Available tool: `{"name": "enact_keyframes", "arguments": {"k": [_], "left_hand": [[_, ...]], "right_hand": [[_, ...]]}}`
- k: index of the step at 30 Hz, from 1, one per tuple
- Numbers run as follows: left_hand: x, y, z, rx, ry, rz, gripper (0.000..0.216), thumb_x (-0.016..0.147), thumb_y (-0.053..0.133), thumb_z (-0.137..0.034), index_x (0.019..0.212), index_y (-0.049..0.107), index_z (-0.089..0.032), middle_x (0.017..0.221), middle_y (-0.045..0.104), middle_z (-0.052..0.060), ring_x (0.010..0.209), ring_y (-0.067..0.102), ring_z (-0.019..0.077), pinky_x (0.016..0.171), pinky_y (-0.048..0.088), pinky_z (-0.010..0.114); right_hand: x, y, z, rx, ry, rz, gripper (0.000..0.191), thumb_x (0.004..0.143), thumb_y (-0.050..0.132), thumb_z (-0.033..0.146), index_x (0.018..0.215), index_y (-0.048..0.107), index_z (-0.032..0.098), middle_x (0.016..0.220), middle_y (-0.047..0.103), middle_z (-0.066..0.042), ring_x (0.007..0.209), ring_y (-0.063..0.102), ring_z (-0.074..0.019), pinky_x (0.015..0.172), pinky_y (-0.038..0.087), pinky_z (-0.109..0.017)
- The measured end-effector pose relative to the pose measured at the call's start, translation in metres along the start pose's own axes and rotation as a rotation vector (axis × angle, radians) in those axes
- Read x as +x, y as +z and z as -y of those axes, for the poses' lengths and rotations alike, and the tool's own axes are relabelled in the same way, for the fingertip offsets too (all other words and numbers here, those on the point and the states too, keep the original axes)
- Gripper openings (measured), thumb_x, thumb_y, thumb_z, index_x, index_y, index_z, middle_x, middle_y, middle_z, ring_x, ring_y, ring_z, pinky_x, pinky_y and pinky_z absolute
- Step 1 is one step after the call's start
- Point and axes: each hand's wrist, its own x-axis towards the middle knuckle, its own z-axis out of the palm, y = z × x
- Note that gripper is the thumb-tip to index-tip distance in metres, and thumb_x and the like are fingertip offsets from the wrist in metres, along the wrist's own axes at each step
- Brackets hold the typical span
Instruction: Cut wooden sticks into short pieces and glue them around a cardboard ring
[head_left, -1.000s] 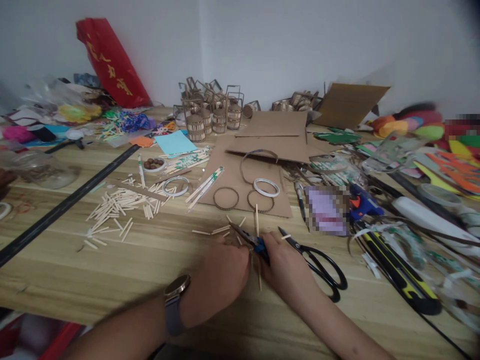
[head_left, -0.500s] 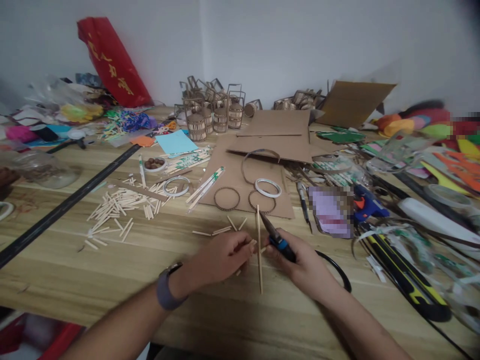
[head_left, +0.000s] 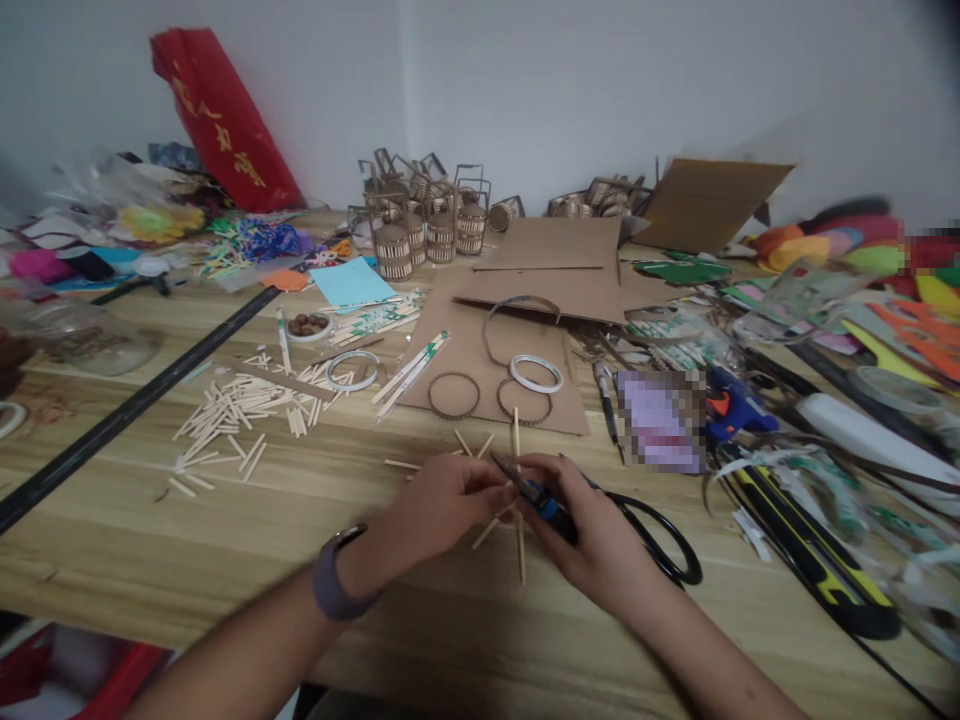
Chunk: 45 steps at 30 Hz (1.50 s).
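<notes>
My right hand (head_left: 589, 520) is closed around a knife (head_left: 551, 512) with a dark blade and a black and blue handle. The blade points up and left, over my left fingertips. My left hand (head_left: 450, 500) pinches a short wooden stick (head_left: 512, 490), mostly hidden by the fingers. Under both hands a long thin wooden stick (head_left: 522, 555) lies on the table, running away from me. Black scissors (head_left: 664, 540) lie beside my right hand, partly covered by it. A few short cut sticks lie just beyond and below my left hand.
A pile of short sticks (head_left: 232, 405) lies on the left. Ahead is cardboard (head_left: 570, 410) with thin brown rings and a white tape roll (head_left: 535, 374). Small woven baskets (head_left: 394, 250) stand at the back. A yellow-black cutter (head_left: 817, 550) and blue glue gun (head_left: 739, 415) lie right.
My right hand has moved left, bringing the knife blade across to my left fingertips. The two hands now meet over the long stick. More of the black scissors shows.
</notes>
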Motion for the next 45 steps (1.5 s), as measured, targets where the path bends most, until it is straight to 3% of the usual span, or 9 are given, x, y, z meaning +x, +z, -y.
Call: {"name": "enact_keyframes", "arguments": {"k": [4,8,11,15,21,29,34,41,45], "left_hand": [[-0.002,-0.001,-0.001,-0.107,-0.051,0.002,0.018,0.08,0.059,-0.028,0.075,0.072,-0.017,0.069,0.07,-0.002,0.069,0.062,0.0143,0.065,0.042,0.021],[-0.003,-0.002,-0.005,-0.222,-0.067,0.152,0.021,0.082,0.056,-0.029,0.084,0.073,-0.017,0.065,0.067,-0.003,0.059,0.056,0.0103,0.056,0.038,0.019],[-0.001,-0.003,-0.006,-0.289,-0.082,0.153,0.031,0.082,0.058,-0.043,0.084,0.069,-0.015,0.071,0.068,0.001,0.059,0.053,0.01,0.058,0.039,0.02],[0.004,0.002,-0.002,-0.435,-0.139,-0.016,0.033,0.081,0.058,-0.045,0.077,0.065,-0.014,0.07,0.063,0.001,0.063,0.052,0.0105,0.064,0.041,0.022],[0.004,0.014,0.003,-0.5,-0.13,-0.109,0.011,0.075,0.061,-0.026,0.073,0.062,-0.015,0.075,0.062,0.0,0.071,0.054,0.0127,0.067,0.044,0.024],[0.001,0.021,-0.003,-0.484,-0.052,-0.08,0.032,0.08,0.061,-0.048,0.086,0.068,-0.017,0.083,0.066,0.002,0.088,0.057,0.0181,0.083,0.044,0.031],[0.0,0.021,0.003,-0.42,-0.006,-0.08,0.035,0.081,0.06,-0.049,0.088,0.068,-0.015,0.087,0.067,0.004,0.085,0.058,0.0177,0.079,0.045,0.029],[-0.002,0.018,0.0,-0.4,-0.054,-0.066,0.032,0.081,0.058,-0.046,0.083,0.065,-0.015,0.076,0.065,0.001,0.069,0.054,0.0127,0.066,0.041,0.024],[-0.005,0.012,-0.006,-0.434,-0.133,-0.039,0.027,0.081,0.057,-0.039,0.088,0.063,-0.014,0.07,0.068,0.003,0.061,0.051,0.0111,0.061,0.038,0.024]], "right_hand": [[-0.002,0.002,0.0,-0.013,-0.031,0.018,0.053,0.075,0.049,0.007,0.125,0.039,0.021,0.105,0.067,-0.009,0.096,0.066,-0.0207,0.081,0.052,-0.033],[0.002,0.0,0.002,-0.036,-0.097,0.024,0.054,0.075,0.05,0.007,0.126,0.042,0.023,0.113,0.063,-0.01,0.105,0.061,-0.0221,0.086,0.051,-0.036],[0.005,0.0,0.003,-0.063,-0.177,-0.16,0.043,0.081,0.052,0.013,0.122,0.046,0.023,0.12,0.057,-0.012,0.114,0.055,-0.0246,0.09,0.049,-0.039],[0.003,0.006,0.004,-0.141,-0.171,-0.331,0.04,0.08,0.063,0.025,0.117,0.048,0.023,0.12,0.049,-0.013,0.114,0.052,-0.0266,0.09,0.049,-0.043],[-0.002,0.017,0.008,-0.189,-0.126,-0.202,0.041,0.08,0.062,0.022,0.118,0.049,0.024,0.112,0.048,-0.011,0.108,0.054,-0.0262,0.088,0.05,-0.043],[0.0,0.016,0.006,-0.172,-0.09,-0.218,0.036,0.081,0.06,0.023,0.115,0.049,0.022,0.107,0.052,-0.01,0.103,0.056,-0.0255,0.087,0.05,-0.041],[0.0,0.015,0.006,-0.114,-0.06,-0.179,0.037,0.079,0.063,0.022,0.113,0.049,0.02,0.103,0.054,-0.009,0.095,0.057,-0.0239,0.082,0.05,-0.038],[-0.003,0.006,0.011,-0.045,-0.047,-0.163,0.029,0.08,0.062,0.025,0.107,0.054,0.02,0.099,0.058,-0.008,0.093,0.056,-0.0226,0.08,0.048,-0.036],[-0.014,-0.014,0.012,0.082,0.116,-0.052,0.011,0.086,0.052,0.031,0.089,0.059,0.023,0.084,0.062,-0.004,0.077,0.059,-0.0187,0.069,0.049,-0.029]]}}
